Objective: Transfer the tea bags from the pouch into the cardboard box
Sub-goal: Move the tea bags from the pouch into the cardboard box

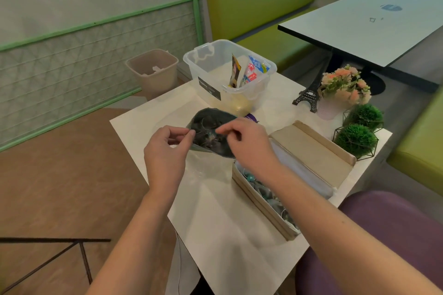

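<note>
Pouch [211, 124], dark and soft, gapes open: left hand [165, 148] pinches its rim, right hand [247, 141] pinches inside; cardboard box [261, 201] holds tea bags [271, 196].

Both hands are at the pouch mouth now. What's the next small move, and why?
Probably dip the right hand into the open pouch and pinch a tea bag: the left hand pinches the rim open, bags remain inside, and the cardboard box lies right beside.

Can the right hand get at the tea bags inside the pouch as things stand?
Probably yes. The pouch mouth is held open by the left hand, and the right hand is already at the opening, nothing between it and the tea bags.
</note>
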Action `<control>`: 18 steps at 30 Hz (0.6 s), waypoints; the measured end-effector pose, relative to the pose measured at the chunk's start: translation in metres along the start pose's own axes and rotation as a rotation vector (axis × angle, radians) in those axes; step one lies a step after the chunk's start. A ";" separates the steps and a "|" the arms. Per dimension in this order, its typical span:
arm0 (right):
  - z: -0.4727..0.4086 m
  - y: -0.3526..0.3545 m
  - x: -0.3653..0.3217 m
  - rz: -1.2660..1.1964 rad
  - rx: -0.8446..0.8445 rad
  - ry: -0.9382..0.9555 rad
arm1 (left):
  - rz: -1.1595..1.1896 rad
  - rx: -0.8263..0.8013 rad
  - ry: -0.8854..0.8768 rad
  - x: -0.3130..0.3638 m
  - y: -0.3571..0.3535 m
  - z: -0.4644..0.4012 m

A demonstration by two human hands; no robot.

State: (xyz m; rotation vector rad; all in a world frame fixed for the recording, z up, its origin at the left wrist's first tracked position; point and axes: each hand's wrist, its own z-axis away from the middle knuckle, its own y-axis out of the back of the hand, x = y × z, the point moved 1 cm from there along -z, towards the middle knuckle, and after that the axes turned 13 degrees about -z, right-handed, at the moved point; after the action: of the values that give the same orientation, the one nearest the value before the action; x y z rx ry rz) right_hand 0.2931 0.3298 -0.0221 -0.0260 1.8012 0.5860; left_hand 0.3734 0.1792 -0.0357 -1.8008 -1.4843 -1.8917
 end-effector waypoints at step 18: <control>-0.115 -0.101 0.035 0.621 -0.658 -0.430 | -0.033 -0.019 -0.011 -0.010 0.021 -0.032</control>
State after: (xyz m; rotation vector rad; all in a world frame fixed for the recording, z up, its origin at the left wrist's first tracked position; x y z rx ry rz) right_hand 0.2105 0.2047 -0.0698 0.2033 1.1176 1.4881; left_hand 0.3684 0.1415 -0.0263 -1.8083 -1.5140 -1.9205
